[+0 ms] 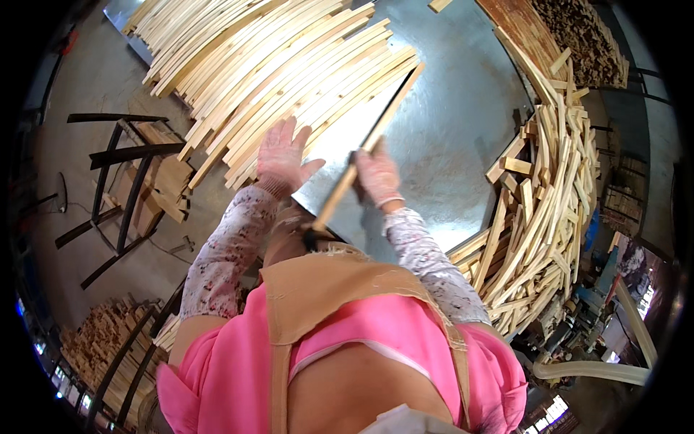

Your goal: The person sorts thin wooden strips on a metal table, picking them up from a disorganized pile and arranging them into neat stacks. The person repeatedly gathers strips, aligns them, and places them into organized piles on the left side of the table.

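Note:
My right hand (379, 175), in a thin pale glove, is closed around a long narrow wooden strip (338, 195) with a dark stripe along one side. The strip slants from near my apron up to the right, over the shiny metal table (452, 108). My left hand (283, 153), gloved too, is open with its fingers spread, at the near ends of a wide row of pale wooden strips (289, 79). Whether its palm touches them I cannot tell. The row's strips lie side by side, their ends uneven.
A tangled heap of wooden offcuts (560, 210) curves along the table's right side. Left of the table stands a black metal frame (137, 155) with boards. Stacked wood (108, 343) lies at lower left, and more stacked pieces (582, 40) at upper right. A pale hose (593, 372) runs at lower right.

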Motion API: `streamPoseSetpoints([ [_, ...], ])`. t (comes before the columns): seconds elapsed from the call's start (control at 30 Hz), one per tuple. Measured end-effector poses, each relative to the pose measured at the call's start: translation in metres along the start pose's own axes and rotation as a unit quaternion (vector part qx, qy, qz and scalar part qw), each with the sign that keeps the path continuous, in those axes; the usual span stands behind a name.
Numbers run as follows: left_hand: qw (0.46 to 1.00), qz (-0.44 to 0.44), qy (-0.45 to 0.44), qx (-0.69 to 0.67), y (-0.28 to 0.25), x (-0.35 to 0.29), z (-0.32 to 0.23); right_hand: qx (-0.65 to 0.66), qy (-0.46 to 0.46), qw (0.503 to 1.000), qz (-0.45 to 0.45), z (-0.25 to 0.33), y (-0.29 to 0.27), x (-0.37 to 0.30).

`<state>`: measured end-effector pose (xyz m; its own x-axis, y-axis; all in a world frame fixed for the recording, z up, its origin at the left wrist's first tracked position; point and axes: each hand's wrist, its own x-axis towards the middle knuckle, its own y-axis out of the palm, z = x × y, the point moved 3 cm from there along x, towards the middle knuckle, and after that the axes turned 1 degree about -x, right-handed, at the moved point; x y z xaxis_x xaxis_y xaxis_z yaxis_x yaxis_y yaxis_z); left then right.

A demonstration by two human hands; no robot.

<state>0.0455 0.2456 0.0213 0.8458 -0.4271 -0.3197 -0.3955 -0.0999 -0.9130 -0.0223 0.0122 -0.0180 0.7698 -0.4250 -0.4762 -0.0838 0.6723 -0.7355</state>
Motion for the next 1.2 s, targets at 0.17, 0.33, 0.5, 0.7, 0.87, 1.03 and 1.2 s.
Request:
streamPoseSetpoints([
  [0.17,0.995,-0.014,0.057,0.076,0.018,-0.003,0.017,0.067,-0.057,0.992,-0.088,0.040,0.003,0.071],
  [0.33,0.909,-0.157,0.054,0.383,0.051,-0.006,0.035,-0.133,-0.131,0.949,-0.253,0.059,-0.107,0.175],
  [0.5,0.991,-0.110,0.053,0.059,0.032,-0.006,0.029,0.059,-0.149,0.983,-0.090,0.031,-0.132,0.248],
  [0.7,0.993,-0.077,0.043,-0.078,-0.005,0.025,-0.008,0.324,-0.155,0.930,-0.082,0.094,-0.098,0.138],
  [0.87,0.938,-0.247,0.134,-0.202,-0.046,0.039,-0.060,0.317,-0.231,0.917,0.077,0.083,-0.047,0.123],
  [1.03,0.975,-0.215,0.039,-0.036,-0.024,0.027,0.011,0.409,-0.078,0.869,0.266,0.138,-0.088,0.079],
  [1.2,0.954,-0.238,0.122,0.134,-0.108,0.041,0.036,0.208,-0.126,0.901,0.359,0.146,-0.085,0.070],
])
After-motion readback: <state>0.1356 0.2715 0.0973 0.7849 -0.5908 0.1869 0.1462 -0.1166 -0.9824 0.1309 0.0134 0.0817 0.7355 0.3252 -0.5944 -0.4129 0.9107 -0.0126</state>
